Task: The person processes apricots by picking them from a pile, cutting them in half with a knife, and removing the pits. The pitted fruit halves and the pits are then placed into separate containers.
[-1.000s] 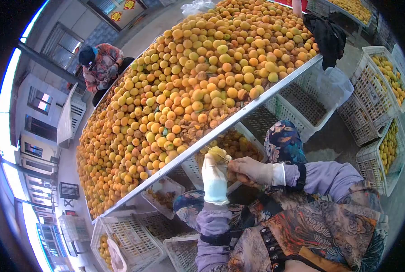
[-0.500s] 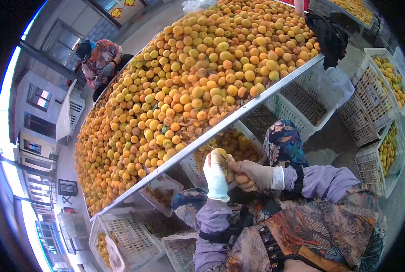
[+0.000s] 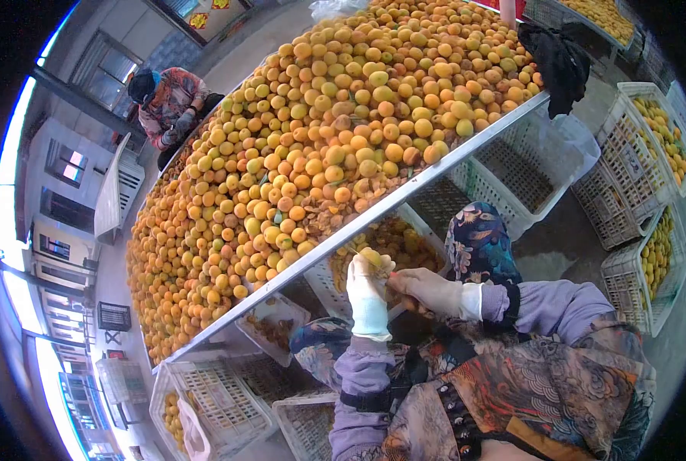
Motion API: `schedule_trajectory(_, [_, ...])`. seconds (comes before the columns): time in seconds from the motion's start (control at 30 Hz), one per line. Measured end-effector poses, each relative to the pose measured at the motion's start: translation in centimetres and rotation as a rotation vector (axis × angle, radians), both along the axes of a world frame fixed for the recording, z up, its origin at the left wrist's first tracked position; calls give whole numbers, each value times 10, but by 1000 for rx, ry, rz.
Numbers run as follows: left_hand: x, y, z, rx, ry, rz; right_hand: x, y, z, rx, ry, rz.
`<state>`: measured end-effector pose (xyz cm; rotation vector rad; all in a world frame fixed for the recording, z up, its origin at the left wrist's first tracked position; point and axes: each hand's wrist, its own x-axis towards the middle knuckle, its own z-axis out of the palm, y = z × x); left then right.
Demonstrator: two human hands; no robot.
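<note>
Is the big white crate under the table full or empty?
Empty. The white crate shows only its bare mesh floor and walls, no fruit inside.

Site: fruit sorting and processing yard, open-air, beside low buildings. You sit at a long metal-edged table heaped with yellow-orange apricots. Around you stand white slatted plastic crates, several holding more fruit, one under the table edge holding cut pieces. Another worker sits at the far side of the same heap. Dark cloth is draped at the table corner. Your gloved hands and patterned work sleeves fit manual bulk handling.
</note>
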<state>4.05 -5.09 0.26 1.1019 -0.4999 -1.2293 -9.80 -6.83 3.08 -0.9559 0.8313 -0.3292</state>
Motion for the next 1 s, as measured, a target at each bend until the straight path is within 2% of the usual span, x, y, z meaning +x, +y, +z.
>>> schedule_trajectory(0.07, [-3, 0, -1, -45, -82, 17, -3, -1, -1, -24, 60, -7])
schedule_trajectory(0.13, [-2, -2, -3, -42, -164, 3, -4, -3, -12, -215, 79, -23])
schedule_trajectory(0.27, [-3, -3, -10, -21, -308, -22, 5, -2, -43, -323, 67, -60])
schedule_trajectory(0.3, [-5, -2, -11, -22, -308, -23, 10, 2, -53, -290, -4, -119])
schedule_trajectory(0.37, [-8, -3, -11, 83, -85, 3, 12, 4, -43, -258, -75, -179])
schedule_trajectory(0.43, [-7, -1, -8, 103, -23, -13, 7, 7, -30, -18, -25, -92])
schedule_trajectory(0.5, [-4, 3, -4, 128, 37, -26, 7, 3, -27, 68, -33, -65])
schedule_trajectory(0.57, [-2, 2, -1, 136, -156, -56, 4, -1, -23, 148, -42, -45])
schedule_trajectory(0.63, [-1, -2, -10, 106, -248, -12, 1, -4, -17, 413, -190, 29])
schedule_trajectory(0.67, [2, -4, -14, 102, -272, -26, 1, -4, -19, 410, -189, 29])
schedule_trajectory(0.73, [2, -6, -19, 95, -286, -32, 3, -3, -28, 569, -437, 71])
schedule_trajectory(0.8, [0, -6, -18, 160, 43, 5, 8, 1, -33, 565, -470, 54])
schedule_trajectory(0.83, [0, -5, -19, 159, 49, 15, 9, 3, -34, 562, -511, 32])
schedule_trajectory(0.9, [2, -4, -19, 165, 306, -98, 9, -1, -33, 595, -546, 74])
schedule_trajectory(0.97, [-5, -2, -1, 153, 327, -53, 10, -3, -31, 628, -587, 115])
schedule_trajectory(1.0, [-8, -1, 5, 147, 348, -20, 10, -4, -30, 534, -503, 104])
